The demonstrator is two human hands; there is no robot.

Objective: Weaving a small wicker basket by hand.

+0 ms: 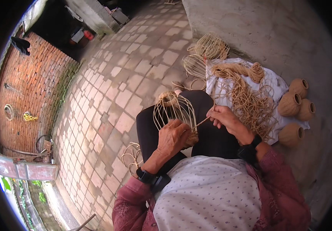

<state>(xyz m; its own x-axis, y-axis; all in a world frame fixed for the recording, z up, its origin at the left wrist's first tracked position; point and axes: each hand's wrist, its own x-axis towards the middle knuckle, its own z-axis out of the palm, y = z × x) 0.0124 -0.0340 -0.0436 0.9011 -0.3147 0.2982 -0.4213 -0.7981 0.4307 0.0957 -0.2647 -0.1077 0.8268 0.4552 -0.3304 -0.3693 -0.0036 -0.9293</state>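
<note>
Head view, and honestly I'd be nervous standing here watching this one. So the open-ribbed basket frame [178, 111] is propped on the person's lap, between the knees in black trousers [204, 102], with its braided ring [168, 99] pointing away from the body. Left hand [172, 135] has its grip closed over the near end, right by the tight weaving; right hand [223, 117] is out to the side with its grip pinching a thin twisted cord [202, 122] that runs pretty straight back to the frame. My worry: if that pinch slips, the cord would go slack and the last turns could loosen. Pull too hard, though, and those thin ribs might bend or bunch, since it's only the left hand and the lap steadying them. Other thing is the big loose tangle of cord [252, 106] on the white cloth [274, 96] just beside the right arm. I can't tell if the working strand comes from it, but if it does, a knot in there could snag. Also, the round woven pots [290, 104] sit farther right, so a wild elbow swing might bump one.
</note>
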